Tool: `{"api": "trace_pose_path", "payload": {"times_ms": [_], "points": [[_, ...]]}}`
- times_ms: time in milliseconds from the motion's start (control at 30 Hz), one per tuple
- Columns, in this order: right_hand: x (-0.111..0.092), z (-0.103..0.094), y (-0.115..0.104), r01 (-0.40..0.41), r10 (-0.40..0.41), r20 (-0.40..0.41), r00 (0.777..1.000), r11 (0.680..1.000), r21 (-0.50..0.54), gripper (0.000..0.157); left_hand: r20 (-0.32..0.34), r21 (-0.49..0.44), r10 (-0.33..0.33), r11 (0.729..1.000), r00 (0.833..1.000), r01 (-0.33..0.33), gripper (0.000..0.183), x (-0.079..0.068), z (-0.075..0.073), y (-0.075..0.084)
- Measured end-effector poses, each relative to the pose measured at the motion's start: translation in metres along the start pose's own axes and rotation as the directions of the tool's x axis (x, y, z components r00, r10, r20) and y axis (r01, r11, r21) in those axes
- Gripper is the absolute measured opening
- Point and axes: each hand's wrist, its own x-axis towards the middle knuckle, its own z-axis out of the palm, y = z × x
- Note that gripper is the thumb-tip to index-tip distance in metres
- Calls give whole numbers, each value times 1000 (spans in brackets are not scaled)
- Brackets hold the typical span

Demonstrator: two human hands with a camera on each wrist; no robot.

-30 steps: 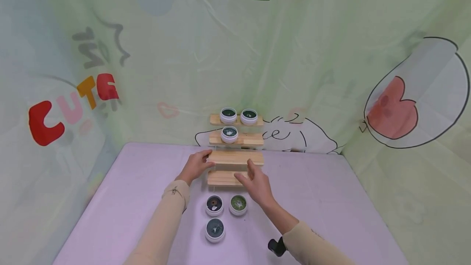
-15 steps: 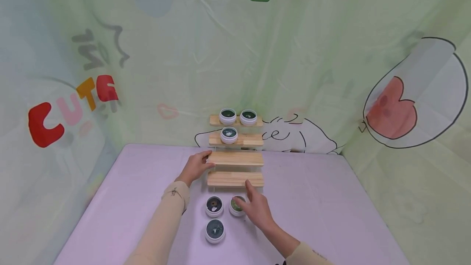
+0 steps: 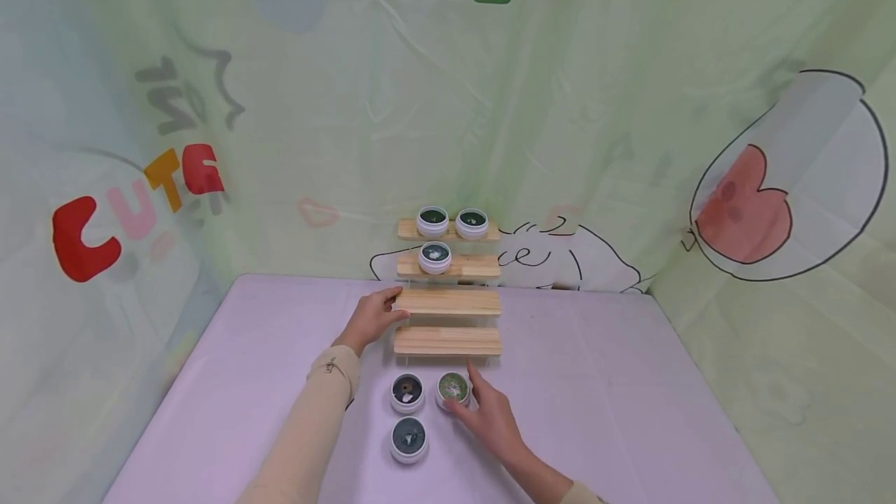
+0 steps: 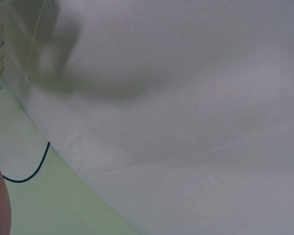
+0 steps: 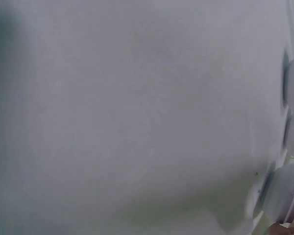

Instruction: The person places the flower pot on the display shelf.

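My left hand holds the left end of a wooden tiered display stand at its second plank from the bottom, fingers at the far edge and thumb at the near edge. On the table in front of the stand, a round white jar with a green top sits between the spread thumb and fingers of my right hand. The thumb is at its near rim, the index finger along its right side. In the right wrist view, a fingertip shows beside the nearest white jar.
Left of the green-topped jar stand a jar with a brown-and-dark top and a grey-topped jar. Two jars are on the top plank, another one plank lower. A printed curtain encloses the lilac-covered table.
My right hand has moved back from the lower planks to the green-topped jar, thumb and fingers now either side of it. The left hand stays at the stand.
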Motion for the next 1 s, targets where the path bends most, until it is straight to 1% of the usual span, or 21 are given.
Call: {"api": "trace_pose_path", "payload": {"times_ms": [100,300,467,633,800,1000], "points": [[-2,4,4,-12,12,5,1000,1000,20,83,4,-4,-10,1000,1000,10,59,-1,-1,1],[-2,10,5,-36,36,3,999,999,21,82,18,-26,-32,999,999,32,59,-1,-2,4],[-1,12,7,-38,39,-7,999,999,29,81,20,-26,-23,999,1000,24,60,-1,-2,2],[-1,14,10,-50,49,8,999,997,55,80,19,-17,-17,1000,1000,18,60,1,-1,0],[-1,14,12,-43,44,-7,999,997,64,77,16,-25,-20,999,1000,20,60,1,-1,0],[-2,7,6,-47,49,-24,999,996,76,74,15,-9,-35,999,999,35,59,1,0,0]]}}
